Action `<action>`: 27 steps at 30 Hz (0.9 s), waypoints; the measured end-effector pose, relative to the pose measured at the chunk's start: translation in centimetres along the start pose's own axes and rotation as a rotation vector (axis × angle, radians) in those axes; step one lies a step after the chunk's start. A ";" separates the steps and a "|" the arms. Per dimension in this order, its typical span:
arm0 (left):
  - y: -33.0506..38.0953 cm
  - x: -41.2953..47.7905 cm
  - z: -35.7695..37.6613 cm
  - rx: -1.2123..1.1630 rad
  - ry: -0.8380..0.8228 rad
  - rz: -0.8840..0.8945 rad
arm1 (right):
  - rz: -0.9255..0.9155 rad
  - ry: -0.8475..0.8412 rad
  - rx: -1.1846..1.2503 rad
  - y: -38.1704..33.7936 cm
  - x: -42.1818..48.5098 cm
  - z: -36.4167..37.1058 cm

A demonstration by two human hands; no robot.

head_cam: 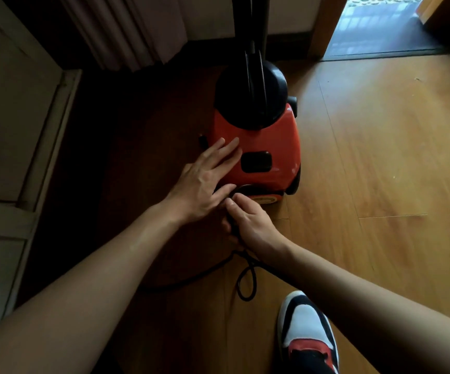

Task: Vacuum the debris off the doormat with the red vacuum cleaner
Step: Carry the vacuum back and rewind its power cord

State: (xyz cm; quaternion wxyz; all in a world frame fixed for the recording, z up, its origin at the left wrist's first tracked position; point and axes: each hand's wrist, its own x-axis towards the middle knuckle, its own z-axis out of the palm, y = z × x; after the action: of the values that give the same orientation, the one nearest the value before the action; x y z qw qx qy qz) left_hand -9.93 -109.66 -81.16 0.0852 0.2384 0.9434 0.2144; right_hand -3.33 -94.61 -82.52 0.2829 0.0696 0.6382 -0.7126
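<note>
The red vacuum cleaner (267,147) stands on the wooden floor in the middle of the view, with a black dome and an upright black tube on its far end. My left hand (205,179) rests flat on its red top, fingers straight. My right hand (248,225) is at the near end of the vacuum cleaner, its fingers curled round the black power cord (246,282), which loops on the floor below my wrist. The doormat (380,25) lies in the doorway at the top right, grey and patterned.
A curtain (126,31) hangs at the top left, next to pale cabinet panels (11,125) along the left side. My shoe (307,333) stands on the floor at the bottom right. Lit wooden floor (385,157) stretches to the right towards the doorway.
</note>
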 end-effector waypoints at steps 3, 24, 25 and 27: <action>-0.3 -0.1 0.0 0.012 -0.002 0.010 | 0.059 0.016 0.017 0.8 1.4 0.7; -1.6 0.3 1.8 0.055 0.128 0.098 | 0.309 0.289 -0.249 6.4 4.3 -7.8; -1.7 0.3 1.8 0.051 0.128 0.100 | 0.316 0.305 -0.271 6.2 4.1 -8.6; -1.8 0.3 1.8 0.045 0.125 0.099 | 0.329 0.353 -0.312 5.7 3.6 -10.2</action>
State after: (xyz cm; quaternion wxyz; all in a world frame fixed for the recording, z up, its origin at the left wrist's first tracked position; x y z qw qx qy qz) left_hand -10.49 -110.28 -83.62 0.0100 0.2726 0.9385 0.2116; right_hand -6.21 -86.17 -90.92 0.2867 0.2508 0.7595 -0.5273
